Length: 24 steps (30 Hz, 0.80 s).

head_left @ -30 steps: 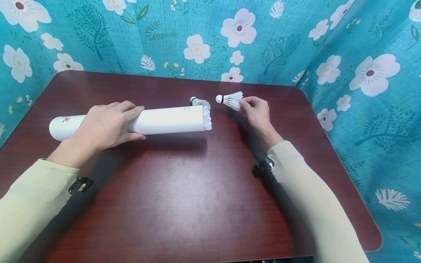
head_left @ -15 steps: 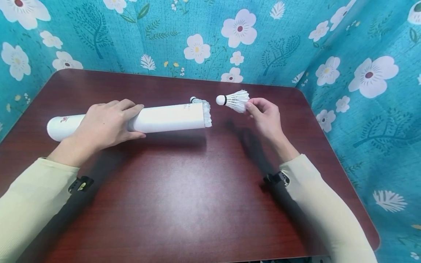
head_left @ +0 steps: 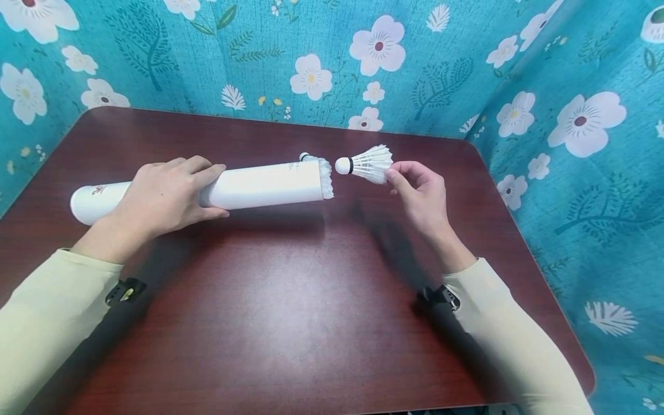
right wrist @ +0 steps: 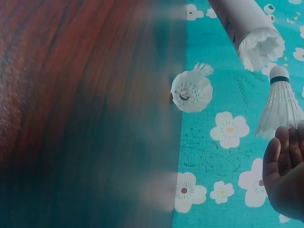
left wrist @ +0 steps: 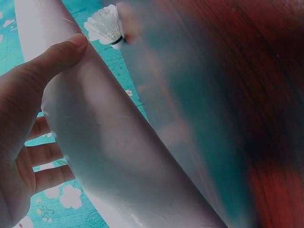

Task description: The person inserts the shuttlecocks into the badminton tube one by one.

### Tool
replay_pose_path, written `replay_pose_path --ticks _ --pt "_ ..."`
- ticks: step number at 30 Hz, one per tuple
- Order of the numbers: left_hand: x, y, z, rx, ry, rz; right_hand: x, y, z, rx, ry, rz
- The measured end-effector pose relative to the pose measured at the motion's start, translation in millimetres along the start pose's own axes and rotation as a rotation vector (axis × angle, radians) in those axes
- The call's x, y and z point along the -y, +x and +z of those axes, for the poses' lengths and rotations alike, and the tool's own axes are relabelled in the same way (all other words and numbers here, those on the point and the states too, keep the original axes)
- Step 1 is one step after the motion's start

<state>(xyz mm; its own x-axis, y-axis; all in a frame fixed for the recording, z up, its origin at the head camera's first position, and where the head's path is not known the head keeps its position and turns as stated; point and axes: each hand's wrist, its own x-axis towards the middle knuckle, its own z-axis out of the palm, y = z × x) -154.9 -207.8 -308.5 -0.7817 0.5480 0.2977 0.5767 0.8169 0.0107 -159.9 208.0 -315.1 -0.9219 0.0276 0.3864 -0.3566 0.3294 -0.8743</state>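
My left hand (head_left: 161, 199) grips a white shuttlecock tube (head_left: 270, 185) that lies sideways above the table, its mouth facing right. White feathers (head_left: 326, 178) stick out of that mouth. With thumb and fingers, my right hand (head_left: 422, 193) pinches a shuttlecock (head_left: 370, 164) by its feather skirt, the cork pointing left, a short gap from the tube's mouth. Behind the tube another shuttlecock (head_left: 305, 157) rests on the table, partly hidden; the right wrist view shows this shuttlecock (right wrist: 191, 91) whole. In the left wrist view, thumb and fingers wrap round the tube (left wrist: 109, 123).
The dark red wooden table (head_left: 290, 300) has rounded corners. Behind it and on its right hangs a turquoise flowered curtain (head_left: 332, 69). Each wrist wears a black strap (head_left: 441, 297).
My right hand has moved a little right and toward me, and the shuttlecock in it now shows its cork slightly lower and nearer the tube mouth. The left hand and tube have hardly shifted.
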Motion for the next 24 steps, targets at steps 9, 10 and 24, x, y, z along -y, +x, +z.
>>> replay_pose_path --ticks 9,10,24 --pt "-1.4 1.7 0.2 0.006 0.001 0.004 1.4 -12.0 10.3 0.021 0.039 -0.071" --pt "-1.7 1.6 0.2 0.006 0.000 0.005 3.9 -13.2 12.4 0.024 0.035 -0.078" --pt "-5.6 0.3 -1.6 -0.008 -0.004 0.011 45.1 -27.7 32.4 0.160 -0.007 -0.157"
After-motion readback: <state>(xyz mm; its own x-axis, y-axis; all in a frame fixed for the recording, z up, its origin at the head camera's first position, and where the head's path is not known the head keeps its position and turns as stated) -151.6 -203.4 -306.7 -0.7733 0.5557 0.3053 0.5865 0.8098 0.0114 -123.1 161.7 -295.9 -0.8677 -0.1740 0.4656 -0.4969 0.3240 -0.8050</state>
